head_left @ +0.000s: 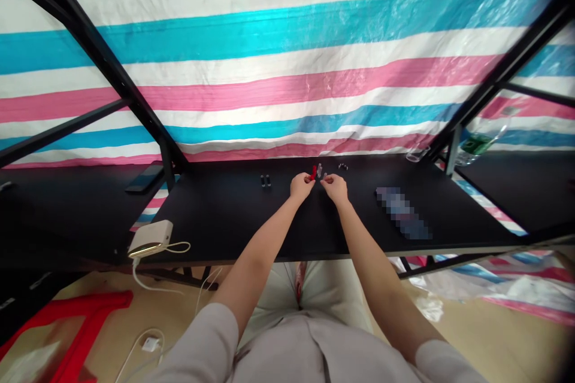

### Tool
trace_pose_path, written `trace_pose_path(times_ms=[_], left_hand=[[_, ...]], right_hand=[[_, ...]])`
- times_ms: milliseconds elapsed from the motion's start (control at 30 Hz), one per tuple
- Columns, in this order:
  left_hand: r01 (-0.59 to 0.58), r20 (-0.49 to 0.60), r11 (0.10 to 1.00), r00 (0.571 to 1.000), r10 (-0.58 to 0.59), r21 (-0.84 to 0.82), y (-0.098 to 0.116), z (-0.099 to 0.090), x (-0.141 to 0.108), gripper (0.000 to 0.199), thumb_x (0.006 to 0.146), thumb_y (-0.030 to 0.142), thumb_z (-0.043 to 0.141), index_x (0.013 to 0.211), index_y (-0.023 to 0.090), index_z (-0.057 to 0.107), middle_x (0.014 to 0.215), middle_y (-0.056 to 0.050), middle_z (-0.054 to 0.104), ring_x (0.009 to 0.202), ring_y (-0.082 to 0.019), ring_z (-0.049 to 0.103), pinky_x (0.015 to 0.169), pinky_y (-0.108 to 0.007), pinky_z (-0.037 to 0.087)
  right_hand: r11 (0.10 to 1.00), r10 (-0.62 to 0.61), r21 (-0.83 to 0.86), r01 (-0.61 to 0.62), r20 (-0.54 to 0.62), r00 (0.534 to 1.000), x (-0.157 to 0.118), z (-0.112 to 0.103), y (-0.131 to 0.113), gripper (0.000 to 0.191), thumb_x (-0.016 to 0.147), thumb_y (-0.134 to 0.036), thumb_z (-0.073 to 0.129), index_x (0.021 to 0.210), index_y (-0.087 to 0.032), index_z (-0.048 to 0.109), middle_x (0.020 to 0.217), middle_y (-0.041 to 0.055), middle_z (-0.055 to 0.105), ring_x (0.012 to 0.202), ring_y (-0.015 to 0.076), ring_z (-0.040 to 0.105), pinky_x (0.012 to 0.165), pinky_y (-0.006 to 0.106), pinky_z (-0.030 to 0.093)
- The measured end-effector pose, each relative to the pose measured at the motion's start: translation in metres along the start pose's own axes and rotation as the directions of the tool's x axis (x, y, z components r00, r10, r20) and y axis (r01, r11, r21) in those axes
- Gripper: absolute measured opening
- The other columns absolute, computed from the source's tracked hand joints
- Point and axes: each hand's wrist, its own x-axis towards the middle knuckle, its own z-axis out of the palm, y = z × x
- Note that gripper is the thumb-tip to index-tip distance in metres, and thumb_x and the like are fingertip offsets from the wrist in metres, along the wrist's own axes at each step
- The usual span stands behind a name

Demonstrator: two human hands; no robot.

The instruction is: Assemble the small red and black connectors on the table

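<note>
On the black table point(224, 215), my left hand point(300, 185) is closed at the fingertips on a small red object point(314, 172). Close to its right, my right hand point(335, 187) pinches a tiny pale piece, too small to make out. Between and just beyond the hands stands a small clear or silvery object point(320, 170). Two short dark cylinders point(265, 181) stand side by side to the left. Farther right, beyond my right hand, lies a small black-and-white item point(343, 166).
A blurred flat object point(402, 212) lies at the right. The white power bank point(151, 238) with a cable sits at the near left edge, and a dark phone point(144, 178) farther left. A clear bottle point(476, 145) is by the right frame post. Striped sheeting point(287, 90) hangs behind.
</note>
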Motion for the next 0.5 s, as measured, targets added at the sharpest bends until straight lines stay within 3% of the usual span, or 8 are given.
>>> trace_pose_path(times_ms=[233,500], left_hand=[[0.053,-0.035,0.958,0.998,-0.045,0.283,0.005,0.016,0.011,0.012,0.072,0.027,0.058,0.080,0.019,0.061,0.086,-0.006,0.061,0.085,-0.019,0.053,0.074,-0.031,0.037],[0.086,-0.047,0.930,0.996,-0.074,0.357,0.003,0.025,0.017,0.013,0.074,0.028,0.054,0.080,0.018,0.061,0.093,-0.008,0.059,0.093,-0.022,0.049,0.080,-0.036,0.032]], right_hand=[[0.996,0.022,-0.085,-0.019,0.027,0.999,0.020,0.015,0.005,0.016,0.068,-0.033,0.057,0.078,-0.021,0.062,0.077,0.0019,0.064,0.074,0.0157,0.058,0.067,0.027,0.040],[0.984,0.020,-0.175,-0.011,0.051,0.998,0.028,0.024,0.010,0.017,0.070,-0.034,0.055,0.080,-0.022,0.061,0.078,0.0007,0.064,0.077,0.0161,0.058,0.070,0.028,0.038]])
